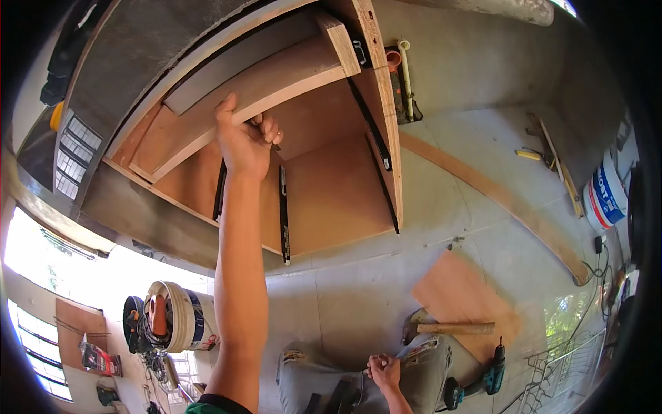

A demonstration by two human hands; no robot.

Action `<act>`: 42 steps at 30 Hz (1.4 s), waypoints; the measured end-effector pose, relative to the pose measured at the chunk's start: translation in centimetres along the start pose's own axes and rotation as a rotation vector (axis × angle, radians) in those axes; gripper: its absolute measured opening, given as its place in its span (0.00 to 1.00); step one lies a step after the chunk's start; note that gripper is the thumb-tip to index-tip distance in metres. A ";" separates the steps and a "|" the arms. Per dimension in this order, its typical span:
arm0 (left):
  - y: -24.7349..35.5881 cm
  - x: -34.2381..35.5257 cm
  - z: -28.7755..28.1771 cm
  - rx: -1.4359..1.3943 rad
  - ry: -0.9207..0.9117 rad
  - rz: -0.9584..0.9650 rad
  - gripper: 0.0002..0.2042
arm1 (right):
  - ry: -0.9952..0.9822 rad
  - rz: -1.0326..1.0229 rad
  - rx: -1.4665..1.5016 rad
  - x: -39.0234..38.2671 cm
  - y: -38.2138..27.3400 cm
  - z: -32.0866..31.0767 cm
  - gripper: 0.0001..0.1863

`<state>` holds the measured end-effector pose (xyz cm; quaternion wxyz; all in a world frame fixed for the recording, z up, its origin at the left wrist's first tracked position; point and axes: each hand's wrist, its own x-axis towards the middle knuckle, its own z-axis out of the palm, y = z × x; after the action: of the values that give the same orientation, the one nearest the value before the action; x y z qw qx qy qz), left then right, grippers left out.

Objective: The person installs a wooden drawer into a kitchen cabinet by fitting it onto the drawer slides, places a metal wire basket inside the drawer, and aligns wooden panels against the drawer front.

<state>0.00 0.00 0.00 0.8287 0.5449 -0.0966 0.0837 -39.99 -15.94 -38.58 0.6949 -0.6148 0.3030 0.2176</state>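
Observation:
My left hand reaches up and grips the front board of a wooden drawer, thumb over the top edge and the other fingers curled beneath. The drawer sits in the upper part of an open wooden cabinet. Below it, black drawer slides are fixed to the cabinet's inner sides. Low in the view, my right hand rests on my lap between the knees with its fingers curled in. Whether it holds anything small is hidden.
Right of my knees lie a hammer on a wood panel and a cordless drill. A long wood strip crosses the tiled floor. Buckets stand at left and far right. Pipes rise behind the cabinet.

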 end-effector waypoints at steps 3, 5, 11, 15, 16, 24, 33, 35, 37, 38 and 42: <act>0.8 0.4 0.0 -0.007 -0.024 0.067 0.22 | -0.015 0.013 0.074 0.3 -2.2 0.0 0.09; 0.8 0.1 0.3 0.031 0.022 0.063 0.24 | 0.012 0.030 0.028 -0.2 -2.1 0.4 0.09; -0.3 0.1 1.4 0.009 0.021 0.051 0.24 | 0.150 -0.360 -0.118 5.6 11.6 0.0 0.09; 0.7 -0.5 0.4 0.011 0.080 0.043 0.23 | 0.089 -0.383 -0.148 3.3 7.9 1.6 0.10; 1.0 -0.6 0.1 0.021 0.087 0.048 0.23 | 0.081 -0.263 -0.041 1.8 4.4 1.8 0.10; 1.0 -0.7 1.3 0.050 0.078 0.028 0.23 | -0.009 -0.209 -0.295 1.7 1.8 0.9 0.19; 6.5 -7.8 2.9 1.202 -0.089 0.668 0.24 | -0.132 0.029 0.236 0.7 -11.1 1.2 0.10; 8.1 -7.8 3.1 1.201 -0.063 0.672 0.19 | -0.194 -0.149 0.185 2.2 -13.9 1.1 0.11; 10.5 -7.5 2.0 1.482 -0.108 1.074 0.17 | -0.266 -0.320 0.094 3.3 -18.1 2.8 0.11; 11.9 -7.5 1.1 1.548 -0.099 1.309 0.15 | -0.288 -0.381 0.019 3.3 -21.0 4.1 0.11; 17.5 -8.1 -1.0 1.572 0.016 1.797 0.12 | -0.395 -0.668 -0.003 0.8 -33.2 9.9 0.14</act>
<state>-11.99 7.53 13.05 -0.0866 0.6396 -0.3605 0.6734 -15.48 -11.19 -14.58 0.7716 -0.6268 -0.0541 0.0939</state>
